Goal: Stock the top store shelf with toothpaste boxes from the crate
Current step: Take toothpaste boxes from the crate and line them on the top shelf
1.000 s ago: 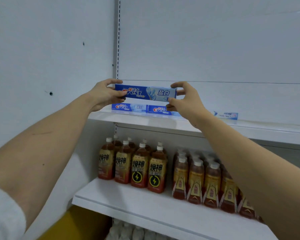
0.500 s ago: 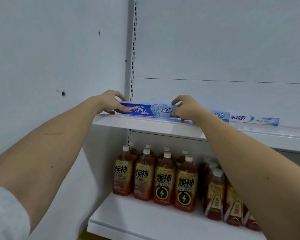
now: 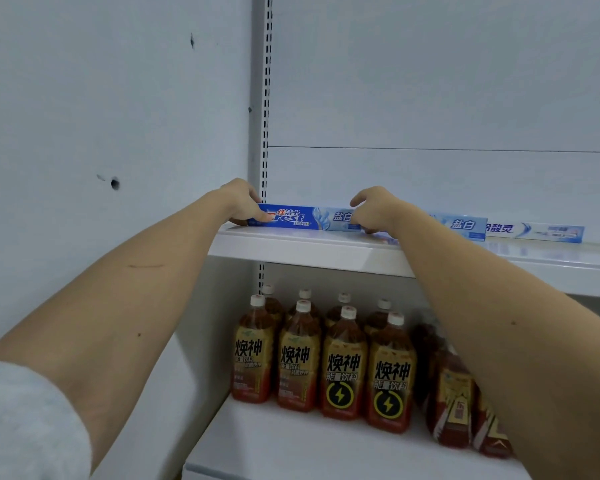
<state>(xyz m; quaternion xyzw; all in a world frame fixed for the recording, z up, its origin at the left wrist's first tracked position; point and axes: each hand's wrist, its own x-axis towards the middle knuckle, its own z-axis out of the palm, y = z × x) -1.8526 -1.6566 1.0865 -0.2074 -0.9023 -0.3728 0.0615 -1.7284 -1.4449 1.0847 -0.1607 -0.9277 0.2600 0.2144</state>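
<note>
A blue Crest toothpaste box lies lengthwise at the left end of the white top shelf. My left hand grips its left end and my right hand grips its right end. To the right, a second blue Crest box shows past my right forearm. A white and blue toothpaste box lies further right along the same shelf. The crate is out of view.
Below, the lower shelf carries several brown drink bottles with yellow labels. A slotted metal upright runs up the back panel beside the white wall on the left.
The box has gone from held in the air above the shelf down onto the shelf's left end. Both hands stayed on its ends, and the view has moved closer.
</note>
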